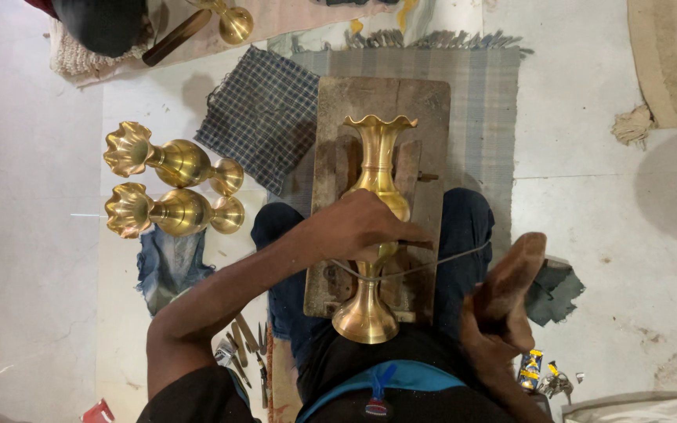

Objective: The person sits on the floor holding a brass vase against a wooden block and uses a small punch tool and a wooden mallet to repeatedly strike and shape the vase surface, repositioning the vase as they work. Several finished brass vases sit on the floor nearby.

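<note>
A tall brass vase (376, 157) with a fluted rim lies on a worn wooden board (338, 102) across my lap, its round base (365, 317) toward me. My left hand (358, 227) rests over the vase's middle, closed on a thin dark metal tool (423, 244) whose tip sticks out to the right. A thin cord (448, 260) loops under the vase's neck and runs right. To the right of the board, my right hand (491, 321) is raised and grips a brown wooden mallet-like block (519, 262), which looks blurred.
Two more brass vases (174, 162) (174, 211) lie side by side on the pale floor at left. A checked cloth (264, 113) and striped rug (479, 94) lie behind the board. Small hand tools (244, 348) lie by my left knee. A denim scrap (166, 262) sits nearby.
</note>
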Available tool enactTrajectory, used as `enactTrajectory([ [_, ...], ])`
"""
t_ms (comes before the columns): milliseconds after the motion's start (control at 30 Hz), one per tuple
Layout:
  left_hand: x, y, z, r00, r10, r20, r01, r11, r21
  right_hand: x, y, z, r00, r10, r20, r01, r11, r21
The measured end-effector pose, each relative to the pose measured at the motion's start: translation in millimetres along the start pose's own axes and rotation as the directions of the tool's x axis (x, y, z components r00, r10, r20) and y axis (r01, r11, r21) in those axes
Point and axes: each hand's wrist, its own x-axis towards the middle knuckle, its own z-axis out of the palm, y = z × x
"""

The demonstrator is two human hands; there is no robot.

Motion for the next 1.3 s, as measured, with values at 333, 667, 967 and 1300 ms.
enactTrajectory([
  [333,15,-11,-4,0.999,-0.021,0.029,0.02,1.0,0.018,2,-5,1,0.891,0.253,0.378,-0.295,0.954,0.057],
  [667,32,-19,-4,0.981,0.111,0.161,-0.12,0.992,0.048,-4,-7,-3,0.952,0.2,0.231,-0.172,0.976,-0.135],
  [967,28,-17,-2,0.98,0.093,0.173,-0.105,0.992,0.064,-10,-1,-1,0.993,-0.047,0.112,0.05,0.998,-0.028],
  [1300,-5,6,-8,0.985,-0.173,-0.01,0.171,0.977,-0.13,12,8,-20,0.993,-0.021,0.12,0.025,0.999,-0.03],
])
